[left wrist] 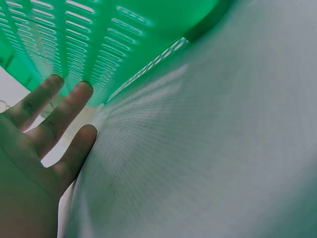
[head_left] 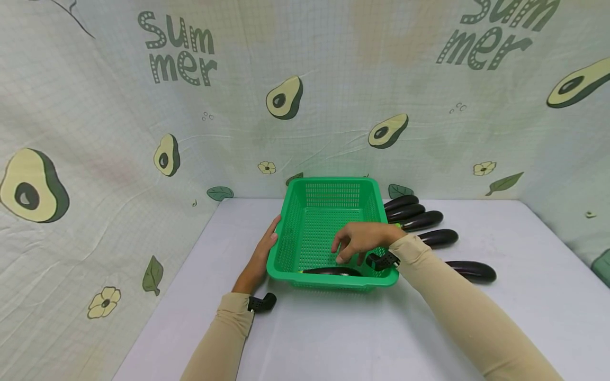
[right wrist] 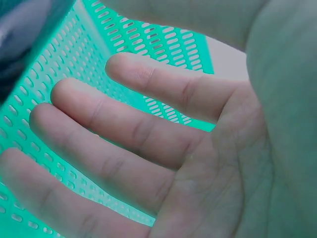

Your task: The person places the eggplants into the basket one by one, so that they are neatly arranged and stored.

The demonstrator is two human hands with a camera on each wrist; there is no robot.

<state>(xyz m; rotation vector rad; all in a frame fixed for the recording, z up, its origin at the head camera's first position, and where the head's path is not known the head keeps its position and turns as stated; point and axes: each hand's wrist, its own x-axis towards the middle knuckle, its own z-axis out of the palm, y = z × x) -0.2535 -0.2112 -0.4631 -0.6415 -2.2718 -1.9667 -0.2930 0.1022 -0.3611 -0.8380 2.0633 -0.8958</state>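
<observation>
A green plastic basket [head_left: 329, 279] with slotted walls stands on the table, and one dark purple eggplant [head_left: 332, 271] lies inside along its near wall. My left hand [head_left: 263, 254] is at the basket's left side, its fingers straight against the outer wall; the left wrist view shows the fingers [left wrist: 64, 116] spread beside the slots. Over the inside of the basket hangs my right hand [head_left: 363, 241], above the eggplant, holding nothing. In the right wrist view its fingers [right wrist: 124, 126] are loosely extended, with a dark, blurred eggplant [right wrist: 25, 39] at the upper left corner.
To the right of the basket several eggplants [head_left: 438, 238] lie in a loose row on the white table [head_left: 305, 338], some partly hidden by the basket and the right arm. A printed cloth [head_left: 333, 148] with avocados hangs behind and at the sides.
</observation>
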